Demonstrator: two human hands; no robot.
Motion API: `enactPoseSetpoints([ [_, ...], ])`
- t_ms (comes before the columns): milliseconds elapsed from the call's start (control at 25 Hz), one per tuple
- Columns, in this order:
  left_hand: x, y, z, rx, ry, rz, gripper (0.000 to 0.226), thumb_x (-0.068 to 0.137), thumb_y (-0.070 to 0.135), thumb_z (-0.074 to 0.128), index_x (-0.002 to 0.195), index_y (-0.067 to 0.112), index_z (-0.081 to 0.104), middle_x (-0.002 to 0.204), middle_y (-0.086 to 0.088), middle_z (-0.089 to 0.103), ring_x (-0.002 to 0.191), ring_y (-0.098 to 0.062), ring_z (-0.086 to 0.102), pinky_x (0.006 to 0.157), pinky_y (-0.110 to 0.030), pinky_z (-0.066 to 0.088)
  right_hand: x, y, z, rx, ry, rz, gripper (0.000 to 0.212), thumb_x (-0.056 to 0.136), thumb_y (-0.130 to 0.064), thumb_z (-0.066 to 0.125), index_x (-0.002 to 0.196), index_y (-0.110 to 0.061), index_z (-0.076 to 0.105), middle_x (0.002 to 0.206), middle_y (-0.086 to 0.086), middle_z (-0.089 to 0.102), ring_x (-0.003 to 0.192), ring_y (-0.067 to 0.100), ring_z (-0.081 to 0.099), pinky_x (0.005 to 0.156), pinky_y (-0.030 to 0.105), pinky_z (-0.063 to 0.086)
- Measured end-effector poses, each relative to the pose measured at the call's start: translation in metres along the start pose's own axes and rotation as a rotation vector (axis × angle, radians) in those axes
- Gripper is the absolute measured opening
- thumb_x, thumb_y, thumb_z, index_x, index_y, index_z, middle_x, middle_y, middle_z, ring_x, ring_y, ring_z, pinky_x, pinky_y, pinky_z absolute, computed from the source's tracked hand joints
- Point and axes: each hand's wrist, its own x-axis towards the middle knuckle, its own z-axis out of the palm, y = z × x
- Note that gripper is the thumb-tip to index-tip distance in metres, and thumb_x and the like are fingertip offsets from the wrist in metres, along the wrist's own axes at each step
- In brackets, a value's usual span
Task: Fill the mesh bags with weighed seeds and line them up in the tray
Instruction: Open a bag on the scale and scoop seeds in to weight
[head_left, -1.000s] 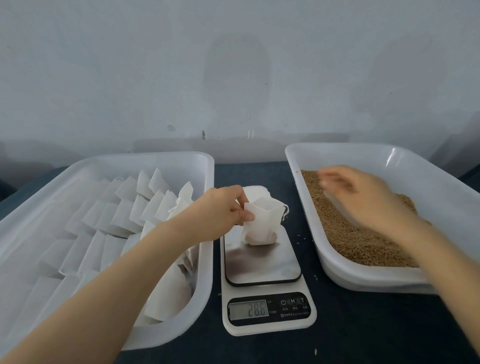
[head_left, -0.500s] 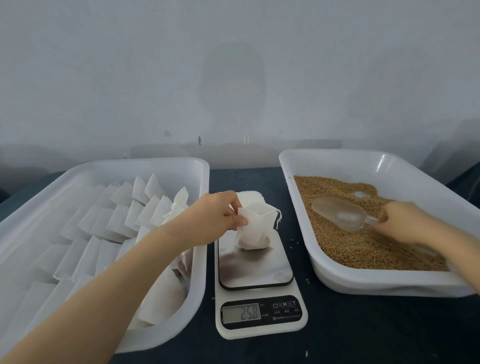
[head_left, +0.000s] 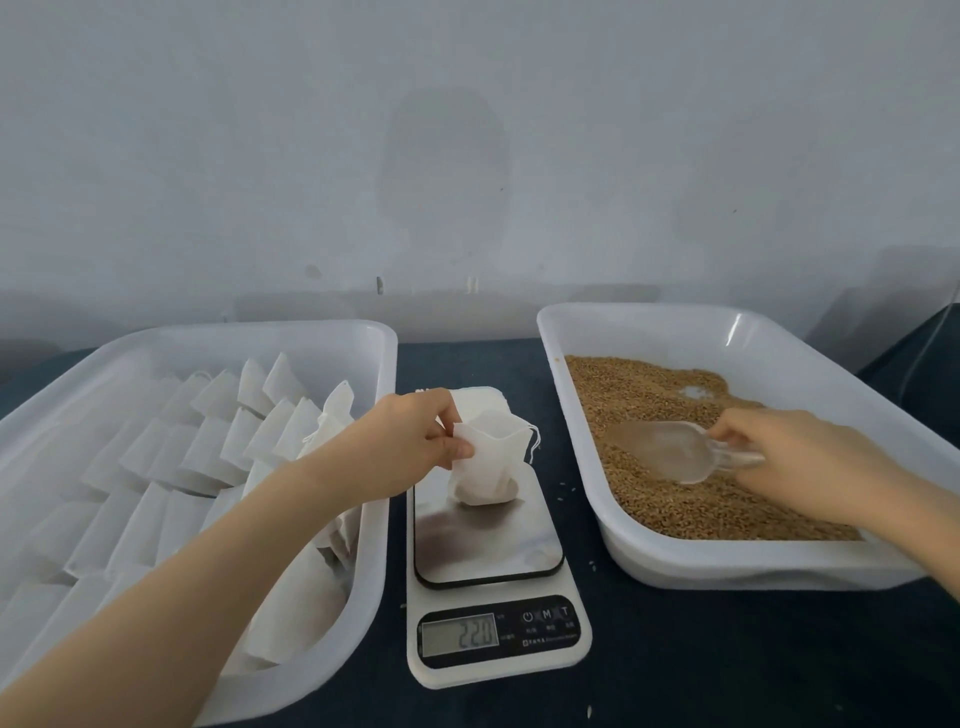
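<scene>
At the middle of the dark surface (head_left: 727, 654) stands a white scale (head_left: 579, 631), and a small white mesh bag (head_left: 491, 470) sits upright on the far part of its steel plate. The left hand (head_left: 410, 447) reaches in from the lower left, and its fingers (head_left: 460, 453) pinch the near-left edge of the bag's mouth, holding it open. The bag's drawstring hangs off its right side. The scale's display (head_left: 460, 635) reads what looks like 22.0.

Just behind the scale lies a flat pile of empty bags (head_left: 475, 397), partly hidden by the hand and the bag.

To the right, a translucent white bin (head_left: 779, 338) holds a bed of brown seeds (head_left: 639, 400). The right hand (head_left: 800, 457) is inside it, fingers (head_left: 730, 430) curled round the handle of a clear plastic scoop (head_left: 670, 449). The scoop's bowl points left and lies low on the seeds, its front edge dug into them.

To the left, the tray (head_left: 260, 332) holds many white filled bags (head_left: 218, 441) leaning in overlapping rows, from the far end to the near one.

A few loose seeds (head_left: 563, 486) lie on the surface between the scale and the bin.
</scene>
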Motion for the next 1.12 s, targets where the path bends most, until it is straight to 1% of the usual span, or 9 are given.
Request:
enactPoseSetpoints([
  [120,0.003,0.002,-0.002,-0.018,-0.001,-0.005,0.017,0.091,0.028,0.063,0.079,0.025,0.050,0.081,0.012,0.068,0.064,0.009,0.060,0.054,-0.009,0.039,0.000,0.001,-0.001,0.206,-0.055,0.027,0.014,0.085,-0.034,0.065,0.090,-0.043,0.057,0.086,-0.020,0.062,0.074,0.000,0.060,0.061,0.020,0.049],
  [240,0.005,0.005,-0.004,-0.013,-0.020,-0.023,0.018,0.091,0.028,0.063,0.080,0.026,0.049,0.080,0.012,0.065,0.058,0.011,0.059,0.048,-0.006,0.038,0.001,0.009,-0.002,0.330,-0.084,0.049,0.011,0.083,-0.035,0.067,0.088,-0.039,0.059,0.091,-0.018,0.062,0.069,-0.006,0.061,0.057,0.013,0.047],
  [360,0.005,0.007,-0.003,0.058,-0.017,-0.030,0.020,0.089,0.033,0.064,0.079,0.026,0.048,0.082,0.010,0.063,0.066,0.002,0.057,0.054,-0.014,0.037,-0.001,0.020,-0.004,0.335,-0.062,0.078,0.008,0.082,-0.043,0.066,0.088,-0.041,0.060,0.095,-0.021,0.062,0.083,0.009,0.066,0.072,0.027,0.055],
  [400,0.005,0.007,-0.003,0.083,-0.007,-0.029,0.022,0.088,0.034,0.065,0.078,0.025,0.048,0.083,0.008,0.062,0.068,-0.002,0.055,0.055,-0.017,0.037,-0.002,0.023,-0.005,0.329,-0.051,0.088,0.009,0.081,-0.043,0.066,0.087,-0.042,0.060,0.094,-0.022,0.061,0.082,0.011,0.066,0.071,0.028,0.055],
  [520,0.004,0.009,-0.003,0.096,0.023,-0.031,0.025,0.085,0.034,0.069,0.076,0.021,0.049,0.080,0.005,0.059,0.067,-0.008,0.051,0.056,-0.019,0.037,-0.007,0.028,-0.009,0.308,-0.024,0.092,0.010,0.080,-0.041,0.067,0.085,-0.043,0.060,0.090,-0.022,0.063,0.080,-0.002,0.060,0.062,0.015,0.044],
  [800,-0.007,0.016,0.003,-0.011,0.137,-0.055,0.018,0.087,0.023,0.069,0.076,0.018,0.055,0.082,0.002,0.062,0.065,-0.001,0.052,0.052,-0.009,0.036,-0.025,0.024,-0.024,0.399,0.019,0.133,0.015,0.074,-0.041,0.073,0.084,-0.040,0.062,0.087,-0.019,0.065,0.069,-0.004,0.059,0.056,0.013,0.039],
  [920,-0.009,0.016,0.005,-0.081,0.166,-0.062,0.014,0.085,0.021,0.071,0.079,0.013,0.061,0.085,-0.003,0.067,0.072,-0.010,0.060,0.059,-0.011,0.041,-0.030,0.012,-0.040,0.413,0.042,0.102,0.021,0.068,-0.047,0.073,0.083,-0.037,0.063,0.088,-0.018,0.065,0.061,0.001,0.060,0.056,0.016,0.042],
  [1040,-0.010,0.017,0.005,-0.160,0.179,-0.062,0.016,0.082,0.018,0.074,0.074,0.014,0.061,0.077,0.002,0.063,0.066,-0.005,0.059,0.052,-0.004,0.040,-0.032,-0.007,-0.061,0.429,0.041,0.031,0.020,0.069,-0.046,0.070,0.085,-0.037,0.063,0.092,-0.024,0.063,0.067,0.007,0.065,0.074,0.030,0.056],
  [1120,-0.011,0.017,0.007,-0.197,0.178,-0.063,0.018,0.082,0.017,0.075,0.070,0.016,0.060,0.073,0.006,0.061,0.062,0.000,0.056,0.051,-0.001,0.038,-0.029,-0.022,-0.073,0.398,0.026,-0.029,0.021,0.069,-0.047,0.068,0.088,-0.038,0.062,0.095,-0.028,0.060,0.085,0.002,0.062,0.086,0.027,0.048],
])
